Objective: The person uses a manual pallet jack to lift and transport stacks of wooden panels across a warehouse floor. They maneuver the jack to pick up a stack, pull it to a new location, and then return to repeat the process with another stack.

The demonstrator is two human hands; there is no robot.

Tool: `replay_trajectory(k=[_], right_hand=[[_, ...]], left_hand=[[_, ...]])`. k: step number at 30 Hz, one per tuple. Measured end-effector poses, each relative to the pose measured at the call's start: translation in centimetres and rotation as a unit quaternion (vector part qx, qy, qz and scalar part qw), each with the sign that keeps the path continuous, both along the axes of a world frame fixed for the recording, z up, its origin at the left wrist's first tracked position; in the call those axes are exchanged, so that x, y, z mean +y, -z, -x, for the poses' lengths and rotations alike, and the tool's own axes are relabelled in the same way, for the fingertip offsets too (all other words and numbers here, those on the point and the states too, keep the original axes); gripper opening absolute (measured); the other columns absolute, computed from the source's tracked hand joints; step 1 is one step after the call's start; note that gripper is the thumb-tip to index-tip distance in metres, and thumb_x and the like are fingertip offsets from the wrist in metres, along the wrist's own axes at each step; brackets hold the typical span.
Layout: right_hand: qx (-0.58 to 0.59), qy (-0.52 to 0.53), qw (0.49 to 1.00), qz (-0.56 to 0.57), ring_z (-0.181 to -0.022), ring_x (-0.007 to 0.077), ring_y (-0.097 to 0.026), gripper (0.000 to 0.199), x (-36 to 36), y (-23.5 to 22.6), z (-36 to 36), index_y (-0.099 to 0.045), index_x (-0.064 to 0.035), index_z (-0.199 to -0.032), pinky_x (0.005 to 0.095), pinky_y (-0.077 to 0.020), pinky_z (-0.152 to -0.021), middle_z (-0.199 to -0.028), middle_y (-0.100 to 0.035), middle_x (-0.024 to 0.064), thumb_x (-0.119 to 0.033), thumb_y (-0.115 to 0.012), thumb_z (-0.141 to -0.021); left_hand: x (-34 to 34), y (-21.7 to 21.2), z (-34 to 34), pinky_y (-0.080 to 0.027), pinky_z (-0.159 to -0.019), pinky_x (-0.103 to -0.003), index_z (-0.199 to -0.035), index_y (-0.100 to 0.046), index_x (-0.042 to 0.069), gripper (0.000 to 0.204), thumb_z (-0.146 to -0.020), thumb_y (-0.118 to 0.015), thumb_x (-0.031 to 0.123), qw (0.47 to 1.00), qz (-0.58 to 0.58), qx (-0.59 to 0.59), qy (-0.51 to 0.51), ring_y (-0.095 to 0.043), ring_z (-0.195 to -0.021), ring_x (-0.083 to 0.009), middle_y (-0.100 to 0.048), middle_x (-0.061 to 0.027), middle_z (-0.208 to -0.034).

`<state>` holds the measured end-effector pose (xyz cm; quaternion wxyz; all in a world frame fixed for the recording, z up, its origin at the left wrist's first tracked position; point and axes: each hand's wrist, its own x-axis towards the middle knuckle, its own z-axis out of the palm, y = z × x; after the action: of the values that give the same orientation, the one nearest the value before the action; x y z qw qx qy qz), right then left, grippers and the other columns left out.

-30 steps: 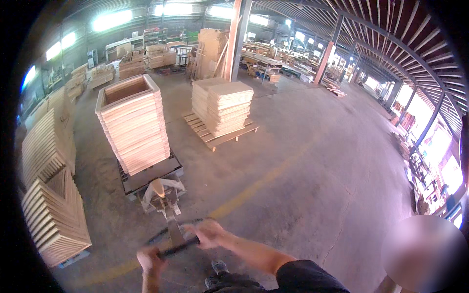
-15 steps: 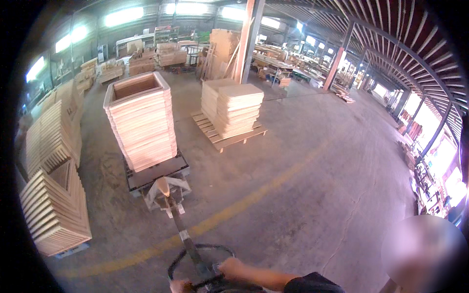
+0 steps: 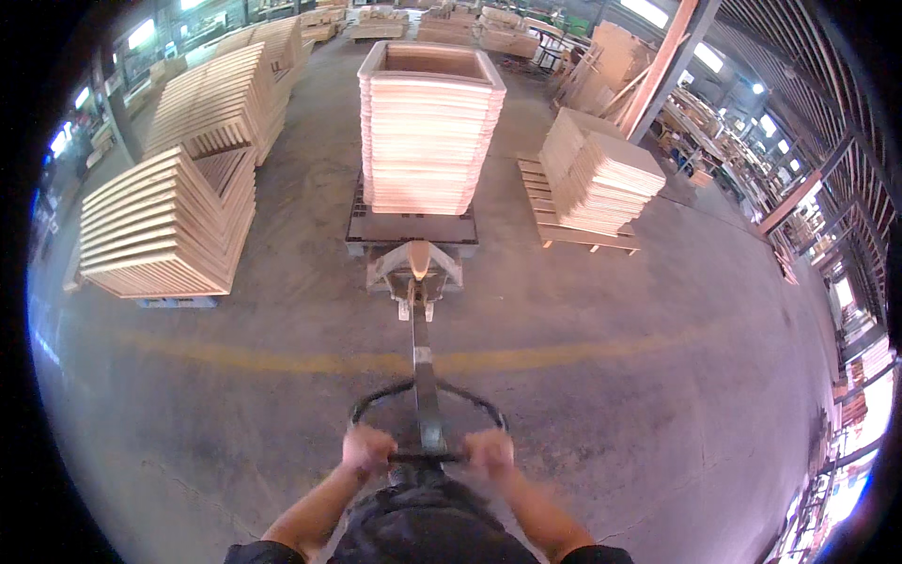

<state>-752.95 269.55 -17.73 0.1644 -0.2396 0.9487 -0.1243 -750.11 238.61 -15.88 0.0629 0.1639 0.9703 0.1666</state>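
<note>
You are gripping the black looped steel handle (image 3: 427,414) of a hand pallet truck, and it is sitting straight in front of you, low in the view, with its long shaft running away to the truck's pale pump housing (image 3: 414,271). Your left hand (image 3: 367,449) is wrapping the crossbar on the left of the shaft, fingers clamped round it; your right hand (image 3: 489,453) is doing the same on the right, fingers closed on the bar.

Far left, a slanting stack of pale wooden slatted panels (image 3: 169,226) is resting on the grey concrete floor (image 3: 658,376), with a second such stack (image 3: 225,99) lying behind it. In the middle, the truck's dark platform (image 3: 411,227) is carrying a tall square stack of light wooden frames (image 3: 429,127), hollow at the top. To the right, a lower pile of flat wooden boards (image 3: 597,179) is sitting on a timber pallet (image 3: 564,230). A worn yellow painted line (image 3: 282,357) is crossing the floor between you and the load.
</note>
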Motion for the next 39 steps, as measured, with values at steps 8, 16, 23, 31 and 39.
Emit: replay_trajectory(k=[8, 16, 23, 31, 39], right_hand=[[-0.021, -0.006, 1.0, -0.003, -0.086, 0.0345, -0.071, 0.026, -1.5, -5.0, 3.1, -0.074, -0.0172, -0.088, 0.047, -0.0571, -0.075, -0.086, -0.073, 0.0097, -0.037, -0.078, -0.07], [0.2, 0.088, 0.974, 0.054, -0.077, 0.0321, -0.067, 0.026, -4.0, -12.3, 10.2, -0.075, -0.0187, -0.087, 0.0444, -0.054, -0.071, -0.076, -0.07, 0.0077, -0.029, -0.076, -0.063], [-0.047, -0.064, 0.991, -0.107, -0.085, 0.0314, -0.072, 0.024, -0.7, 5.6, -4.5, -0.077, -0.0187, -0.09, 0.046, -0.0562, -0.071, -0.087, -0.073, 0.0104, -0.026, -0.071, -0.068], [0.088, 0.089, 0.991, 0.043, -0.083, 0.0318, -0.07, 0.03, -3.3, -11.8, 10.0, -0.073, -0.0178, -0.091, 0.042, -0.0562, -0.072, -0.086, -0.073, 0.0091, -0.028, -0.078, -0.064], [0.064, 0.035, 0.994, 0.083, -0.077, 0.0332, -0.07, 0.023, 0.1, -4.0, 3.3, -0.073, -0.0156, -0.086, 0.0462, -0.055, -0.068, -0.079, -0.071, 0.0092, -0.03, -0.077, -0.067]], left_hand=[[-1.5, -4.0, 3.6, -0.051, -0.06, -0.049, -0.07, -0.063, 0.012, 0.023, -0.06, -0.077, 0.028, 0.996, 0.025, -0.089, 0.018, -0.064, -0.069, -0.0374, -0.062, -0.0101, -0.067], [-1.7, -8.0, 10.5, -0.049, -0.065, -0.049, -0.072, -0.064, 0.015, 0.023, -0.055, -0.077, 0.022, 0.983, -0.055, 0.152, -0.089, -0.064, -0.076, -0.0367, -0.064, -0.0089, -0.072], [-0.8, 4.0, -4.5, -0.052, -0.065, -0.047, -0.072, -0.066, 0.017, 0.015, -0.062, -0.075, 0.024, 0.993, 0.004, -0.113, 0.034, -0.068, -0.076, -0.0329, -0.068, -0.0079, -0.072], [-1.9, -9.8, 10.5, -0.05, -0.063, -0.05, -0.071, -0.065, 0.012, 0.02, -0.061, -0.077, 0.025, 0.995, -0.047, 0.05, -0.066, -0.065, -0.076, -0.0378, -0.065, -0.0108, -0.072], [0.7, -3.7, 3.7, -0.053, -0.068, -0.048, -0.067, -0.071, 0.018, 0.012, -0.058, -0.076, 0.025, 0.998, 0.0, 0.031, -0.052, -0.068, -0.078, -0.0342, -0.069, -0.009, -0.075]])
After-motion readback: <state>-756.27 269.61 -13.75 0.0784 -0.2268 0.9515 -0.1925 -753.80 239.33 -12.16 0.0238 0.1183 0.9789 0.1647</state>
